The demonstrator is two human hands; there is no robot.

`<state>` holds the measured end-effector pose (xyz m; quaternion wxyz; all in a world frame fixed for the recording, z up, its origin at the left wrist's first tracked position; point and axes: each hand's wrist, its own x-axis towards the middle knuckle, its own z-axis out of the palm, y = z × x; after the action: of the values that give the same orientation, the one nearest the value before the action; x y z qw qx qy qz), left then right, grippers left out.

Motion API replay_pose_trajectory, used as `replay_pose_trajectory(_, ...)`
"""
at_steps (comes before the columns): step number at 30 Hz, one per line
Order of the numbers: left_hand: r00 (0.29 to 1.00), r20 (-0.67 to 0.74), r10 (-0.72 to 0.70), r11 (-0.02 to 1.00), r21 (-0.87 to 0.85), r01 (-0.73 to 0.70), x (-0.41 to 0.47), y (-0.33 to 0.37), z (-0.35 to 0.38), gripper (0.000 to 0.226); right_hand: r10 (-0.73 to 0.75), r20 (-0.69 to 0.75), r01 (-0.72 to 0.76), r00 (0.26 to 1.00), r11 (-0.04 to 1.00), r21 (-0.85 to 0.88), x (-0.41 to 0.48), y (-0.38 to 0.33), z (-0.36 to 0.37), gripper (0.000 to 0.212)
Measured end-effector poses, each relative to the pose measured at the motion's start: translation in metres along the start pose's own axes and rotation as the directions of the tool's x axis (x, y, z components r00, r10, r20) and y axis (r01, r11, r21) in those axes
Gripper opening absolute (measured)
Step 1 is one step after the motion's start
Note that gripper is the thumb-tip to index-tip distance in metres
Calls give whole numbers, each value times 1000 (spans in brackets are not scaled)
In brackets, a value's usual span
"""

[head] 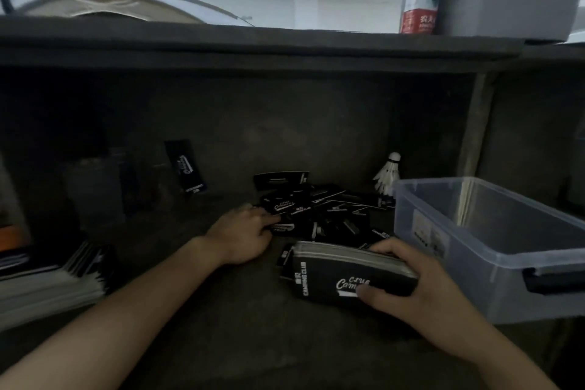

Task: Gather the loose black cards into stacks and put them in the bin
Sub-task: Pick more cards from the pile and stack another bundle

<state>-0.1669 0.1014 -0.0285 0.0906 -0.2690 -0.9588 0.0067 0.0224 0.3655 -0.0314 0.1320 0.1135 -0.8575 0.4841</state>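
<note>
A heap of loose black cards (329, 212) with white lettering lies in the middle of a dark shelf. My left hand (243, 236) rests at the heap's left edge, fingertips on a card there. My right hand (411, 282) grips a thick stack of black cards (335, 272), thumb on its printed face and fingers over the far edge. The clear plastic bin (474, 250) stands just right of the stack and looks empty. One more black card (186, 168) leans against the back wall on the left.
A white shuttlecock (387, 172) stands behind the bin's far left corner. A pile of flat packets (47, 285) lies at the left edge. A shelf board (253, 47) hangs low overhead, with a red-and-white bottle (419, 6) and grey box on top.
</note>
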Motion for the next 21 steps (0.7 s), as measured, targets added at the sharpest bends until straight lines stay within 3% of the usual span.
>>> replay_pose_trajectory(3, 993, 80, -86, 972, -214, 101, -38, -4, -1, 60, 8, 13, -8, 1000, 1000, 11, 0, -4, -1, 33)
replay_pose_trajectory(5, 991, 47, -125, 948, -290, 133, -57, 1, 1, 74, 10, 21, -10, 1000, 1000, -2, 2, -5, 0, 37)
replay_pose_trajectory(8, 990, -8, -138, 950, -284, 130, -65, 10, 5, 78, 14, 32, -13, 999, 1000, -20, -1, -4, 1, 38)
replay_pose_trajectory(21, 990, -15, -139, 953, -274, 130, -65, 6, 8, 81, 6, 15, -5, 1000, 998, -61, 0, -3, 3, 40)
